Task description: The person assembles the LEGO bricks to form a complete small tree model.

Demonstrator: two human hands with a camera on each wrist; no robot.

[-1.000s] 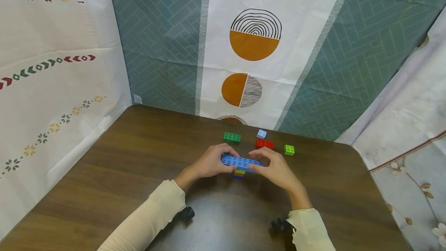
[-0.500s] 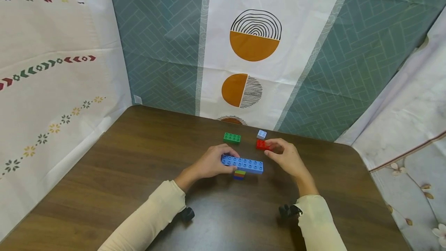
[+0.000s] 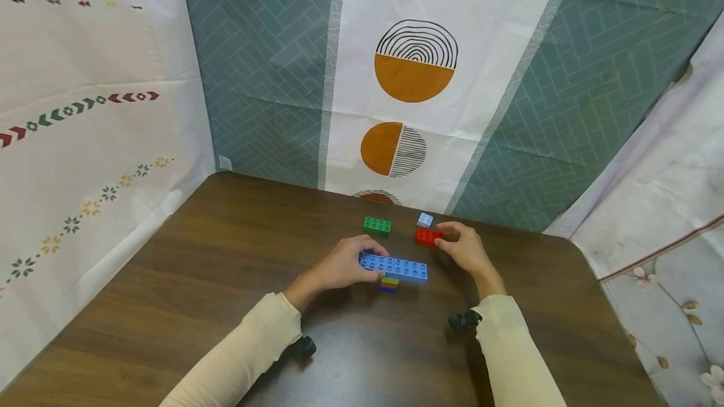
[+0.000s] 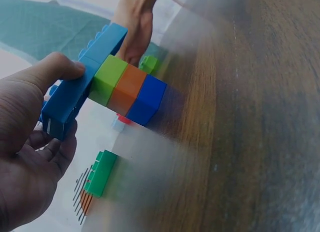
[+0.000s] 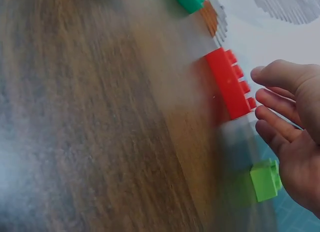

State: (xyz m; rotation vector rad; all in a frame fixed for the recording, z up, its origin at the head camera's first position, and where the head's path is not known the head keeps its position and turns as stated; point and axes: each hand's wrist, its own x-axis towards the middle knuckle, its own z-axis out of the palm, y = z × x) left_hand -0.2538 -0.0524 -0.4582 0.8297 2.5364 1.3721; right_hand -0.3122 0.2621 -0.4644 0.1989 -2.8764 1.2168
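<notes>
Your left hand [image 3: 346, 262] pinches blue studded plastic bar [image 3: 406, 269] atop lime-orange-dark-blue plastic brick stack [image 3: 389, 284]; head view: long axis nine-thirty to three-thirty, studs up. Your right hand [image 3: 467, 251], fingers parted, near red studded plastic brick [image 3: 425, 237], bar's two o'clock.

Blue bar [image 3: 394, 265], two studded bricks end to end, gripped at its 9 o'clock end by the left hand [image 3: 349, 264], joined atop a lime-orange-dark-blue stack [image 4: 128, 90]; red brick [image 3: 425, 236] lying flat, studs up, at the bar's 2 o'clock, near the right hand [image 3: 466, 250].
</notes>
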